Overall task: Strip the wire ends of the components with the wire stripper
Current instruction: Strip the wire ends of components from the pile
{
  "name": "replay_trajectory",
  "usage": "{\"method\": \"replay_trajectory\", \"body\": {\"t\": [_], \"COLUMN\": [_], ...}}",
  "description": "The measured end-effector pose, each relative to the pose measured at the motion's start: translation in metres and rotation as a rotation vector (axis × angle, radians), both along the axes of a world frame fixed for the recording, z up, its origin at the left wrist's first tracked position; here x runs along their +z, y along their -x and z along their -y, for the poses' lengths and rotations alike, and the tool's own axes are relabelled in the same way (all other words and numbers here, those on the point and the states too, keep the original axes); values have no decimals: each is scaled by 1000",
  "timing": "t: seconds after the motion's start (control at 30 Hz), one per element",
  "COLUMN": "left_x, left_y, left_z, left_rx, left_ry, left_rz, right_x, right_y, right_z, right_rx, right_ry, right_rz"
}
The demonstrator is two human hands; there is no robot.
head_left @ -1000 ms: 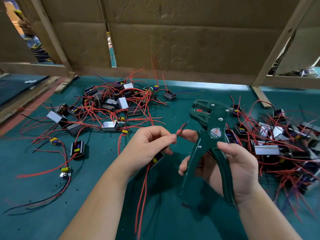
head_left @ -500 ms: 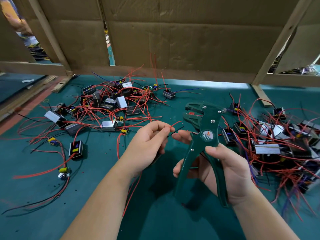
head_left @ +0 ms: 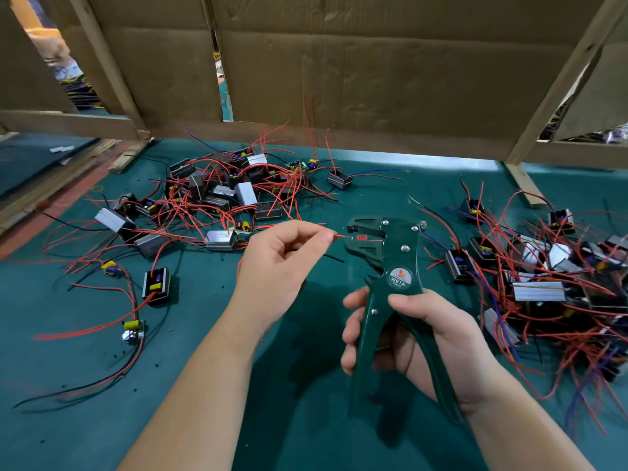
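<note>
Feeding a red wire (head_left: 341, 236) into the wire stripper (head_left: 390, 263).
My left hand (head_left: 283, 266) pinches it near the tip for aim; my right hand (head_left: 421, 338) grips the handles, unsqueezed.

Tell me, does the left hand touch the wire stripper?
Apart. Head view shows a gap between left hand and wire stripper, crossed only by the red wire.

Bright, even overhead light leaves soft, dark shadows on the near bench (head_left: 85, 419). Wide-angle distortion bends the edges; the upper left corner is blurred and washed out.
</note>
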State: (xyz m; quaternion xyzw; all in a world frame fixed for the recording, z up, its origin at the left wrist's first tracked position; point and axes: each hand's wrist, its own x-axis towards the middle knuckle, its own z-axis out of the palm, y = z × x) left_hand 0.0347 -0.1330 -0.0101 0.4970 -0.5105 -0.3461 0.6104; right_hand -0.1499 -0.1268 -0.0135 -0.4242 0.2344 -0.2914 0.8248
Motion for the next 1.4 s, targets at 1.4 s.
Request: {"method": "replay_trajectory", "body": {"t": [1.4], "left_x": [4], "left_y": [-11], "left_z": [-5], "left_rx": [-70], "left_ry": [-10], "left_rz": [145], "right_x": [-6], "right_y": [0], "right_z": [-2], "right_rx": [-24], "right_ry": [104], "right_rz": [-208]}}
